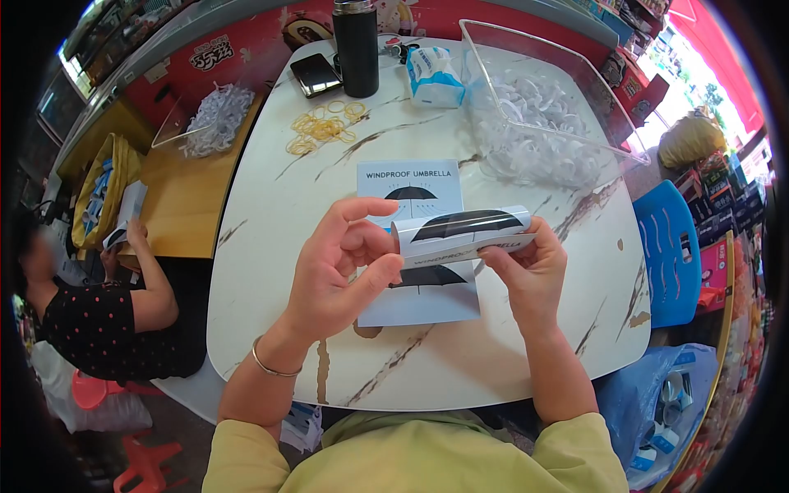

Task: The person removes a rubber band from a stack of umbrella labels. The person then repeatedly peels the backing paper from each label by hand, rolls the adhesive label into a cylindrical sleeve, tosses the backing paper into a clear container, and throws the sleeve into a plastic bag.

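Note:
My right hand point(530, 275) grips the right end of a partly rolled printed sheet point(468, 226), thumb in front and fingers behind. The sheet shows a black umbrella picture and part of the words "WINDPROOF UMBRELLA". At the roll's left end is my left hand point(341, 267), its fingers curled but apart, index finger and thumb spread around the roll's end. Whether its fingertips press on the paper is hard to make out. Below both hands, flat printed umbrella sheets point(419, 308) lie on the marble-patterned table point(271, 329).
Yellow rubber bands point(320, 130), a phone point(316, 76), a black flask point(356, 49) and a blue-white packet point(436, 78) lie farther back. A clear bin point(559, 135) of white rings stands at the right. A blue chair point(670, 255) is beside the table; another person point(107, 320) sits at left.

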The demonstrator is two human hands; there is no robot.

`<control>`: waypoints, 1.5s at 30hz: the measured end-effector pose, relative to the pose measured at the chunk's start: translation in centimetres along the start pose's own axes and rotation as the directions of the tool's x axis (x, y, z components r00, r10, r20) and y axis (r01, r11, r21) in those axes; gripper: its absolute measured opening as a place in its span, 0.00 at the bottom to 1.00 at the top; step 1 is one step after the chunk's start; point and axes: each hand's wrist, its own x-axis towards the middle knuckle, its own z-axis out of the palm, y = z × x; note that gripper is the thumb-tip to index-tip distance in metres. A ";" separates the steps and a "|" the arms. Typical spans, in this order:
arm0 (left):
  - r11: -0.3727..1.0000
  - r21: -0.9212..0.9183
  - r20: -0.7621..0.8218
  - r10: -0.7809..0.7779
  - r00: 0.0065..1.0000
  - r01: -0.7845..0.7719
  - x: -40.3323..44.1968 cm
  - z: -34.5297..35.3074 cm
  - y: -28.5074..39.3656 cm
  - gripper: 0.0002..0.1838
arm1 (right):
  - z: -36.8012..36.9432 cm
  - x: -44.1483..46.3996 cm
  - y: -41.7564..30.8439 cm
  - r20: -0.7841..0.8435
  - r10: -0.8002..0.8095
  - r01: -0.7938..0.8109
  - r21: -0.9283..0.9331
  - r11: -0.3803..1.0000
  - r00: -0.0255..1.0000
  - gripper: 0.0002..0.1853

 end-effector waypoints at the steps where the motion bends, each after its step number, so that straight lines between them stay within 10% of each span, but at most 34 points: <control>1: 1.000 0.009 -0.001 -0.001 1.000 0.001 0.0 0.0 0.0 0.21 | 0.0 0.0 0.0 -0.002 0.004 -0.004 -0.001 1.000 1.000 0.15; 45: 0.971 0.201 -0.134 0.161 0.978 -0.132 0.3 0.1 -1.0 0.14 | -0.2 -0.4 0.4 0.025 -0.038 0.037 0.009 0.999 0.999 0.09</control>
